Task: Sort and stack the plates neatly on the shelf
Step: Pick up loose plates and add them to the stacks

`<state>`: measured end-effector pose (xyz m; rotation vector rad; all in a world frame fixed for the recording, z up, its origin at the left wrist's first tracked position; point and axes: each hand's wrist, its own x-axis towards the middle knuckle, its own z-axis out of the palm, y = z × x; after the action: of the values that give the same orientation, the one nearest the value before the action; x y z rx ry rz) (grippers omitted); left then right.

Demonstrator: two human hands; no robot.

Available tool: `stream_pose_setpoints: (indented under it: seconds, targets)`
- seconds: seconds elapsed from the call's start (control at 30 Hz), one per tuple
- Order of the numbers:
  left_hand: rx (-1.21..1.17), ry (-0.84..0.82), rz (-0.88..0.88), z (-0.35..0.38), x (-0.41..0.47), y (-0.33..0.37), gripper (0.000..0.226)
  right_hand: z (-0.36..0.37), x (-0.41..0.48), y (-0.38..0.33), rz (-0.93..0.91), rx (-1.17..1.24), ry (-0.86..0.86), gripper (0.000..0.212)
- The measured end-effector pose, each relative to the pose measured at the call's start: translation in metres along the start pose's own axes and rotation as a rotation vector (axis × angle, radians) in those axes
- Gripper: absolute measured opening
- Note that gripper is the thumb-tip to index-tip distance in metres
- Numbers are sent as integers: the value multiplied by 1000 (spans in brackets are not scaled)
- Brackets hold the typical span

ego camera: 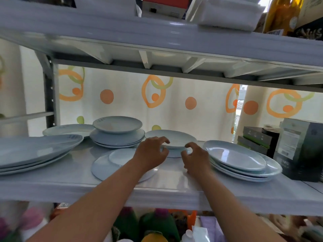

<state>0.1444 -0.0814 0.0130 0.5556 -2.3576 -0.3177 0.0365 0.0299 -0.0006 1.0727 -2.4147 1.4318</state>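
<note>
Pale blue plates lie about the white shelf (174, 187). A small round plate (174, 137) sits at the middle back on another plate (174, 154). My left hand (152, 153) curls finger and thumb round its front left rim. My right hand (196, 158) does the same at the front right rim. Under my left wrist a large plate (101, 169) lies face down with a smaller one (119, 156) on it. A stack (117, 138) topped by a deep plate (117, 124) stands behind. Large oval plates (35, 150) are stacked at left, and another stack (241, 160) at right.
A single flat plate (70, 130) lies at the back left. Dark boxes (300, 147) stand at the shelf's right end. The upper shelf (157, 42) hangs low overhead. A patterned curtain (174, 102) closes the back. Bottles and soft items fill the level below.
</note>
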Motion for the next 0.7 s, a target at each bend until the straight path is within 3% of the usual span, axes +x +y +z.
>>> stream_pose_setpoints:
  seconds: [0.13,0.27,0.4,0.57,0.7]
  targets:
    - [58,24,-13,1,3,-11,35,19,12,0,107,51,32,38]
    - [108,34,15,8,11,-10,37,27,25,-2,172,98,13,35]
    - [175,12,36,17,18,-6,42,28,25,1,112,142,-42,24]
    - [230,-73,14,24,21,-1,39,28,26,7,28,53,-113,35]
    - [244,-81,1,23,26,-1,39,29,29,10,9,59,-71,28]
